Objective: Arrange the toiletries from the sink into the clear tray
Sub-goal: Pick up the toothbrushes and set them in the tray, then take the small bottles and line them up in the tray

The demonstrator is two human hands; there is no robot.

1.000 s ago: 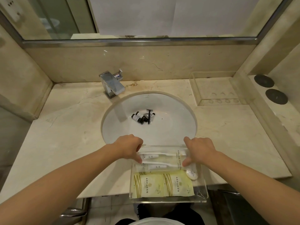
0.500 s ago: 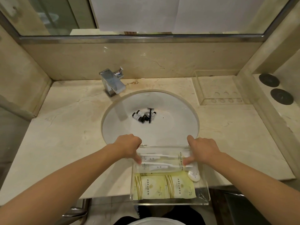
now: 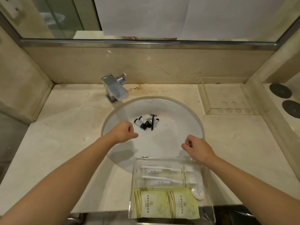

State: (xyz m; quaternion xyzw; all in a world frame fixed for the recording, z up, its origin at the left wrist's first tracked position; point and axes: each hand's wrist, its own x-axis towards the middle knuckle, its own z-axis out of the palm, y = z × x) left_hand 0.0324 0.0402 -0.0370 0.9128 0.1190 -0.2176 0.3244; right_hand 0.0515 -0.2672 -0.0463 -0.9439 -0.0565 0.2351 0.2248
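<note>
The clear tray (image 3: 207, 179) sits at the counter's front edge, overlapping the sink rim. It holds two packed toothbrushes (image 3: 164, 169), two pale green sachets (image 3: 165, 203) and a small white soap (image 3: 197, 194). Several small dark bottles (image 3: 142, 123) and a black razor (image 3: 152, 121) lie by the drain in the white sink (image 3: 178, 120). My left hand (image 3: 124, 132) hovers over the basin, loosely curled and empty, just left of the bottles. My right hand (image 3: 197, 147) is curled and empty above the tray's far edge.
A chrome faucet (image 3: 114, 88) stands behind the sink at the left. A second clear tray (image 3: 227, 96) rests at the back right of the marble counter (image 3: 56, 135). Two dark round discs (image 3: 285, 99) lie on the right ledge. A mirror runs along the back wall.
Both hands have let go of the toothbrush packs in the tray and lifted away toward the basin. The left hand has moved closer to the bottles.
</note>
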